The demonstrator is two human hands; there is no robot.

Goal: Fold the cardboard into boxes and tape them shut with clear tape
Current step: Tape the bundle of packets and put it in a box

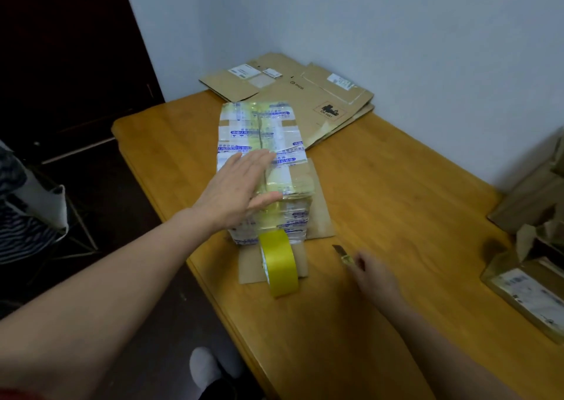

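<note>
Standing on the dark floor in a grey slipper (203,366), just beside the near edge of the wooden counter (396,186). Reaching over it with both bare forearms.

Gripping a small knife (343,253) in the right hand (374,273), fingers curled round the handle, the bare blade pointing away and to the left (touching the wood or hanging just above it, hard to tell).

Leaving the roll of tape (279,263), yellowish and clear, standing on its edge to the left of the knife. It is on the near end of a brown cardboard sheet (320,216), up against the near face of the box (262,131).

Pressing down on that box with the left hand (236,186): palm flat on the near end of the top, fingers straight and together, pointing right, thumb spread along the near top edge. The box is sitting on the cardboard sheet in the middle of the counter, closed, long side running away, wrapped in glossy tape with blue print and yellowish strips.

Showing, at the far right edge, two torn-open boxes (525,292) with white labels, well apart from the hands.

Showing, farther back, flattened cardboard (305,94) stacked in the far corner of the counter, just behind the box, against the pale wall (396,33). Also a dark door (76,48) to the left of the wall.
</note>
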